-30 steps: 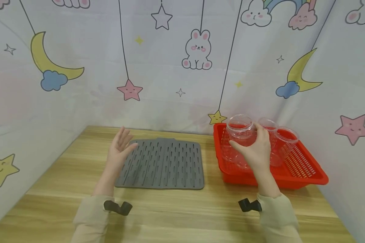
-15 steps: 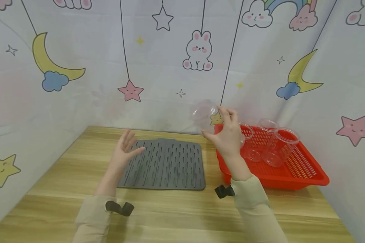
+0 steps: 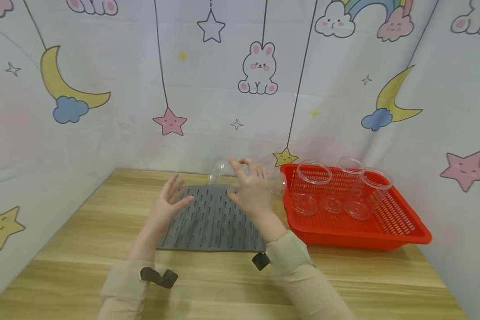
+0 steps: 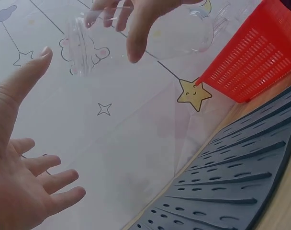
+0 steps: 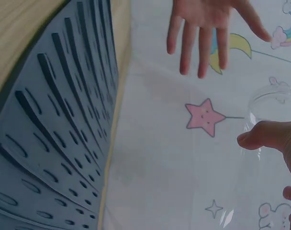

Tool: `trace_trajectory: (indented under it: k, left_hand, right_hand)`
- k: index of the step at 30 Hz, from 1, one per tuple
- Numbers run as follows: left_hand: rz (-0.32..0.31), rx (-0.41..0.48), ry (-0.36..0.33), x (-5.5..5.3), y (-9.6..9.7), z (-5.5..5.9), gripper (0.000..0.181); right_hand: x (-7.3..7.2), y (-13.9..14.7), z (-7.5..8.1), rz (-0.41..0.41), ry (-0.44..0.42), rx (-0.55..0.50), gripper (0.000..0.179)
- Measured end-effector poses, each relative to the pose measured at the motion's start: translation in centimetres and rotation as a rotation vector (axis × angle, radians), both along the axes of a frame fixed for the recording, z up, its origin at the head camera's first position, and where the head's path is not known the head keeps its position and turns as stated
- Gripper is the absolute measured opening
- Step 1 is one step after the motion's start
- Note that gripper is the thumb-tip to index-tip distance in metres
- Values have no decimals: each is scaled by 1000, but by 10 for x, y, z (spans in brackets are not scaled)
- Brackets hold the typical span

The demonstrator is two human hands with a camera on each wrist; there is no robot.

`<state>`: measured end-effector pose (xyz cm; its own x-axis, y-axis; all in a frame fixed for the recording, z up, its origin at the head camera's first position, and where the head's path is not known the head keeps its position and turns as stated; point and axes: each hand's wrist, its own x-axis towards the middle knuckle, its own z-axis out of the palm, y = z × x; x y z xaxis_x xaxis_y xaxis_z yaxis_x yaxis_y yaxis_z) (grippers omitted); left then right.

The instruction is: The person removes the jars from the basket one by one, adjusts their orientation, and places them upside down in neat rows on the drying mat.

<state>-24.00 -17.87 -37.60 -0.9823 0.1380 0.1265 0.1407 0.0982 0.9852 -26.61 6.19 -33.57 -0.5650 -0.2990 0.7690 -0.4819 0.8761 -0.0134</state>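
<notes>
My right hand (image 3: 251, 189) grips a clear cup (image 3: 279, 183) above the far right part of a grey ribbed mat (image 3: 214, 218). The cup lies nearly on its side in the air, its rim (image 4: 79, 48) towards the left. In the right wrist view, the thumb presses the cup's transparent wall (image 5: 253, 112). My left hand (image 3: 169, 202) hovers over the mat's left edge, fingers spread and thumb apart, touching nothing. In the left wrist view, its palm (image 4: 21, 191) is bare. The fingers on the cup's far side are partly hidden.
A red plastic basket (image 3: 356, 238) stands right of the mat, with three clear cups (image 3: 314, 180) upright inside. The wooden table (image 3: 216, 280) reaches back to a patterned cloth backdrop (image 3: 208, 89); cloth also closes off both sides.
My right hand has lifted the cup out of the basket and carried it left over the mat, turning it onto its side. The left hand has shifted slightly right.
</notes>
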Motion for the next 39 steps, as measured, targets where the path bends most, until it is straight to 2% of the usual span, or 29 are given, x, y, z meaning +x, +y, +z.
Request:
trace_trajectory:
  k: [8, 11, 14, 19, 27, 37, 39]
  left_hand:
    - [-66, 58, 21, 1, 0, -1, 78]
    - [-86, 60, 24, 0, 1, -1, 76]
    - [-101, 38, -2, -1, 4, -1, 76]
    - [-107, -7, -58, -2, 8, -3, 78]
    - [-104, 18, -59, 0, 10, -3, 74]
    - [-112, 59, -71, 1, 9, -3, 70]
    - [-115, 76, -72, 1, 9, -3, 70]
  right_hand:
    - [3, -22, -29, 41, 33, 106, 82]
    - [6, -29, -35, 40, 27, 135, 81]
    - [9, -34, -40, 39, 24, 159, 84]
    - [12, -39, -44, 36, 44, 181, 88]
    - [14, -42, -47, 20, 69, 227, 84]
    - [17, -39, -43, 38, 13, 261, 91]
    - [18, -36, -40, 60, 7, 239, 95]
